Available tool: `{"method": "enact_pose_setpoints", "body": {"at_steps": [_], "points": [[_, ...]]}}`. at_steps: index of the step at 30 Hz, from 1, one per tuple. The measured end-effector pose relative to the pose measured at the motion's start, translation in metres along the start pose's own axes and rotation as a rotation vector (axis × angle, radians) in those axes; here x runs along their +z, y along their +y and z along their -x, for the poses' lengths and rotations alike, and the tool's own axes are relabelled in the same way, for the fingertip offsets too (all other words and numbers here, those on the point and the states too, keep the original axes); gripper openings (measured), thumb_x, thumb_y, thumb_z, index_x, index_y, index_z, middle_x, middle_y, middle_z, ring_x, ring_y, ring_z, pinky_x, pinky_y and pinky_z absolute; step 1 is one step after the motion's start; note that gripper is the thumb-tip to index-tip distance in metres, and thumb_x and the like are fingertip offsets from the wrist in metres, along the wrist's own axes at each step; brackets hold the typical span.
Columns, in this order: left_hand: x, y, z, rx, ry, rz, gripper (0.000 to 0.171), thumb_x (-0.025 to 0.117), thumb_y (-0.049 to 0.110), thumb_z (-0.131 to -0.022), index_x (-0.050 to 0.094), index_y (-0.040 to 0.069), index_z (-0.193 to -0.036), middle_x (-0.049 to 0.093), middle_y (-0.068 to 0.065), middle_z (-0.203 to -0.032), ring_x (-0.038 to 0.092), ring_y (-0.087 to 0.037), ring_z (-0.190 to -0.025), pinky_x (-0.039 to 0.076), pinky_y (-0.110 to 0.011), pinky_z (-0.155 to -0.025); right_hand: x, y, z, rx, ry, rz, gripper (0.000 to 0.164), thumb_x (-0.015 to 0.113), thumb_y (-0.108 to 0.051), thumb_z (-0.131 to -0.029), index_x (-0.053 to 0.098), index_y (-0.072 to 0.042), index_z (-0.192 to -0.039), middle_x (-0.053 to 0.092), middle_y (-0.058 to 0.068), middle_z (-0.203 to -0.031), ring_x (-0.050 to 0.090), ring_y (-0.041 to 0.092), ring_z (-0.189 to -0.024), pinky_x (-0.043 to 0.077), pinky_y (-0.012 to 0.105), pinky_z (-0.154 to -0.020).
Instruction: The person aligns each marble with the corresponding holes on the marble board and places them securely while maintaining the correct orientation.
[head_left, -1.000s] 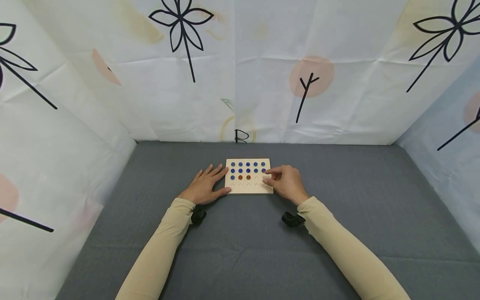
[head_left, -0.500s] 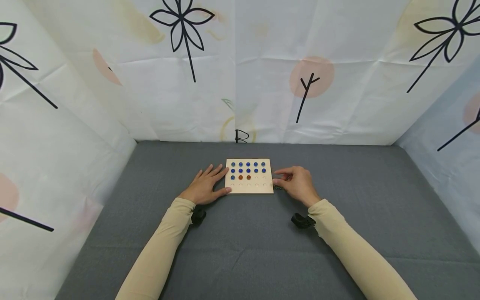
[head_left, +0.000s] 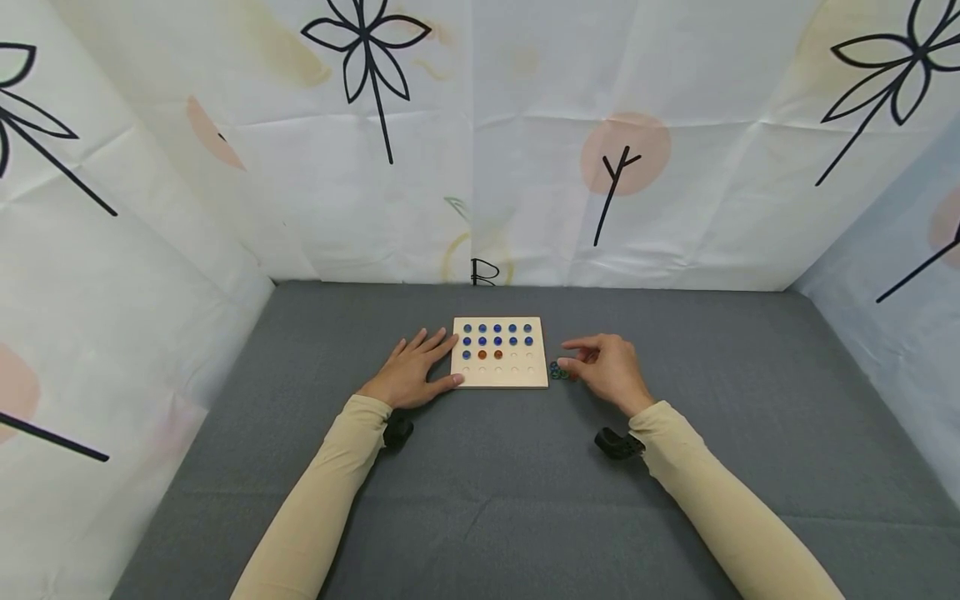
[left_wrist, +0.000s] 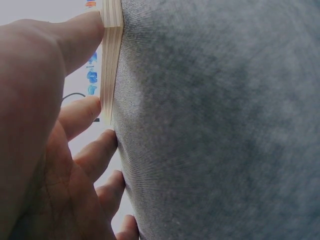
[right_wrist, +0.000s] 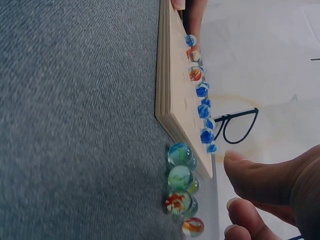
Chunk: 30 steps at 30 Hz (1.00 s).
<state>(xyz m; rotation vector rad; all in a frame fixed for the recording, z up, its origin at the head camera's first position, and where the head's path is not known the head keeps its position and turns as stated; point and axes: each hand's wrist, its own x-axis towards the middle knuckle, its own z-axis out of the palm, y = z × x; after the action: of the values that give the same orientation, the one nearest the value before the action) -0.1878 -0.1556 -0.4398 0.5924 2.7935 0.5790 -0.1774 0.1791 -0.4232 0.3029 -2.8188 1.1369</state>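
Note:
A pale wooden board (head_left: 517,380) with rows of round hollows lies on the grey cloth. Blue marbles (head_left: 497,328) fill its two far rows. The third row has one blue marble at the left, then two orange-red marbles (head_left: 482,355). My left hand (head_left: 408,377) lies spread at the board's left side, thumb and index finger touching its edge. To the right of the board my right hand (head_left: 609,371) hovers beside a cluster of loose marbles (right_wrist: 181,177), green, bluish and red-swirled. Its thumb and fingers are bent but apart, with nothing seen between them.
Grey cloth (head_left: 480,483) covers the table around the board. A white patterned curtain (head_left: 525,208) hangs behind and along both sides. A black wrist device (head_left: 397,432) sits on the left wrist, another (head_left: 618,443) on the right.
My right hand has moved right, away from over the board's right edge, and the loose marbles have come into sight. The left hand and the board stay put.

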Motion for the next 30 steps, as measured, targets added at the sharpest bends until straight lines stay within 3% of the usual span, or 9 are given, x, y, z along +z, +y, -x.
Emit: {"method": "enact_pose_setpoints", "body": {"at_steps": [14, 30], "points": [[0.001, 0.000, 0.000, 0.005, 0.002, -0.005, 0.077, 0.057, 0.053, -0.102, 0.028, 0.016, -0.163, 0.022, -0.012, -0.167, 0.010, -0.038, -0.154, 0.005, -0.061, -0.123, -0.011, 0.013, 0.000, 0.007, 0.006, 0.031, 0.028, 0.082, -0.014, -0.088, 0.078, -0.001, -0.112, 0.070, 0.007, -0.080, 0.058, 0.018, -0.063, 0.045, 0.033, -0.055], [0.001, -0.001, 0.000, 0.019, 0.010, 0.009, 0.076, 0.058, 0.049, -0.102, 0.029, 0.014, -0.162, 0.023, -0.015, -0.166, 0.011, -0.041, -0.153, 0.006, -0.062, -0.122, -0.015, 0.023, 0.009, 0.011, -0.008, 0.040, 0.026, 0.082, -0.013, -0.088, 0.078, 0.001, -0.110, 0.067, 0.004, -0.076, 0.056, 0.014, -0.062, 0.042, 0.028, -0.052]]}}
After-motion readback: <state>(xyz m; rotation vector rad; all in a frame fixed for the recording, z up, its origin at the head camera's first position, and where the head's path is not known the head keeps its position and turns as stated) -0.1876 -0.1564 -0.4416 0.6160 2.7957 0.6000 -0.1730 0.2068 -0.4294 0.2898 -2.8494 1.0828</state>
